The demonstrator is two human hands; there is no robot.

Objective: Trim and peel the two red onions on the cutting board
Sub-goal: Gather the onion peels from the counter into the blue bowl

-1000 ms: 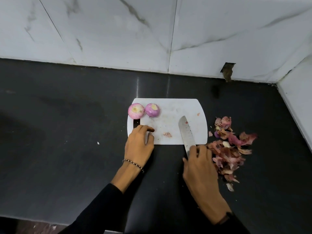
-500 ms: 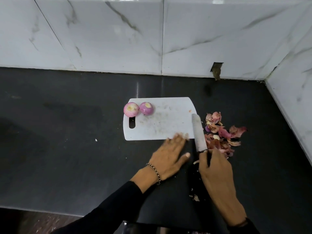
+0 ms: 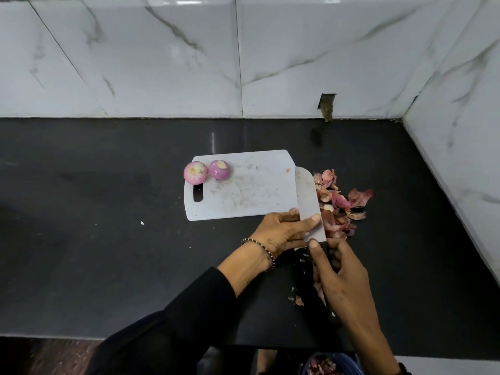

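The two peeled red onions (image 3: 207, 171) sit touching at the white plastic cutting board's (image 3: 251, 190) far-left corner, nearer the left hand (image 3: 284, 231), which pinches the broad steel knife blade (image 3: 309, 204) whose handle the right hand (image 3: 343, 282) grips.

knife handle (image 3: 328, 269) hidden in right hand, peel-filled container (image 3: 331, 365) cut off at bottom edge

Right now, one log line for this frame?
onions: peeled, on board far left | right hand: holds knife | left hand: pinches blade | peels: right of board
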